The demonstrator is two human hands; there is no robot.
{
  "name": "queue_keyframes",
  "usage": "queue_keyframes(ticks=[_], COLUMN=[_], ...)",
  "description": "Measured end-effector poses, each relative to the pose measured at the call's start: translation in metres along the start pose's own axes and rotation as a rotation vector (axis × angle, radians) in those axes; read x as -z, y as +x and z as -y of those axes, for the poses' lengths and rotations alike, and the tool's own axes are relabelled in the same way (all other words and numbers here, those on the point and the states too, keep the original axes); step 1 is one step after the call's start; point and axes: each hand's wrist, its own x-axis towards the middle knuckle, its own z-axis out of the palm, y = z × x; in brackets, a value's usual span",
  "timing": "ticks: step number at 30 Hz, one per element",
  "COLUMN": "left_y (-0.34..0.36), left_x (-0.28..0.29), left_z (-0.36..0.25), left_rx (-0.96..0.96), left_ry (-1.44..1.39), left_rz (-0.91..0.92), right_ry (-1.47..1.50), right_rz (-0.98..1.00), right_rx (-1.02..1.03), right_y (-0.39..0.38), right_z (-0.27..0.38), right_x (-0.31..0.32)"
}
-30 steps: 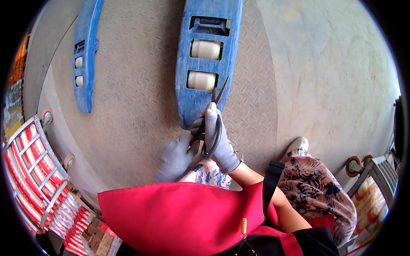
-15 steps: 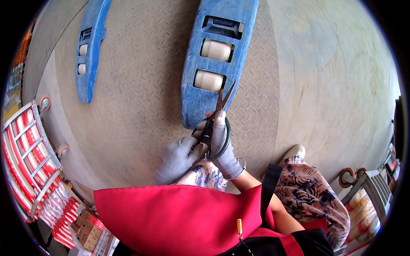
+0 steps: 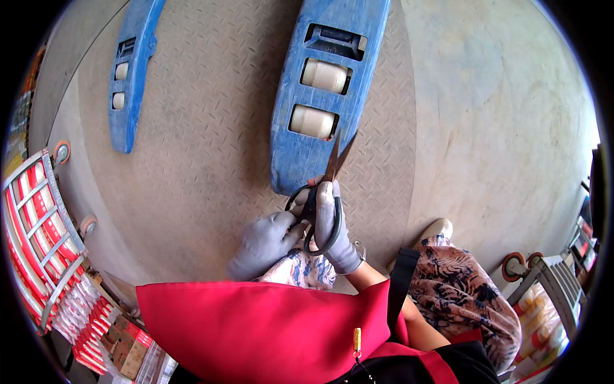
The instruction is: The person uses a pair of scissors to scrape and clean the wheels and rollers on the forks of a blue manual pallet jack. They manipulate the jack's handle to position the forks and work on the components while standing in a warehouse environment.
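Note:
A pair of scissors (image 3: 331, 169) with black handle loops and brownish blades is held in front of me. Its blades are parted in a narrow V and point away, over the near end of a blue pallet-truck fork (image 3: 297, 157). My right hand (image 3: 336, 230), in a grey glove, is closed around the right side of the handles. Also gloved, my left hand (image 3: 263, 244) has its fingers closed at the left loop. The palms hide part of the handles. Two pale rollers show in slots in the fork, the nearer roller (image 3: 312, 121) just beyond the blade tips.
A second blue fork (image 3: 133, 77) lies farther left on the ribbed metal floor (image 3: 204, 128). At the left stands a metal cart (image 3: 48, 224) loaded with red and white packs, near cardboard boxes (image 3: 131, 352). Another wheeled cart (image 3: 556, 288) stands at right.
The scissors have turned slightly in my hands, their blade tips shifting and both handle loops showing more plainly. Both hands stay near the fork's end. The view has shifted slightly.

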Motion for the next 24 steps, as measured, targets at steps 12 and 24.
queue_keyframes(ticks=[12, 24], left_y=[0.003, 0.01], left_x=[0.017, -0.004], left_z=[-0.011, 0.019], left_rx=[0.026, 0.022], left_ry=[-0.066, 0.013], left_rz=[-0.134, -0.089], right_ry=[0.006, -0.19], right_rz=[-0.027, -0.12], right_rx=[-0.176, 0.045], right_y=[0.014, 0.025], right_z=[0.031, 0.003], right_x=[-0.009, -0.016])
